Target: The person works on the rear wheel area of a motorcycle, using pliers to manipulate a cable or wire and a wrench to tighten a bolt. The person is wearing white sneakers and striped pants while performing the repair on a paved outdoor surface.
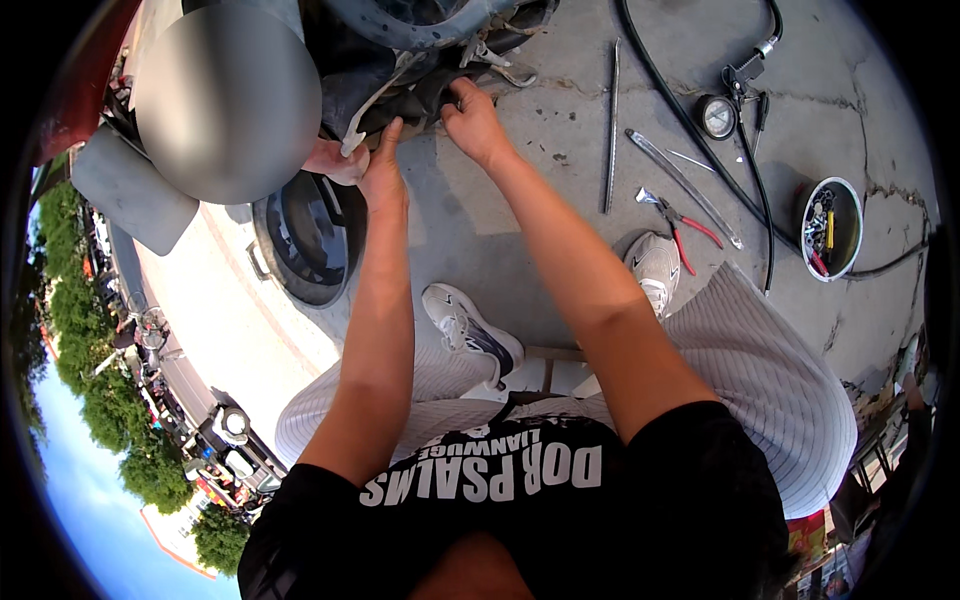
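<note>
Rubber [430,97] sits up top, right hand [473,122] pinching its edge, probably to steady it, left hand [384,180] just apart, fingers mostly hidden so can't tell its grip, and pliers [669,212] lie by the right shoe [655,266], kinda handy I guess.

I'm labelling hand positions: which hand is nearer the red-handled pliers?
Right. The right hand is above and left of the red-handled pliers in the picture, apart from them; the left hand is farther left.

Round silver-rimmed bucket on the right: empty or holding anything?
Holding things: a long, slim yellow piece and a heap of small mixed parts show inside the bucket.
</note>
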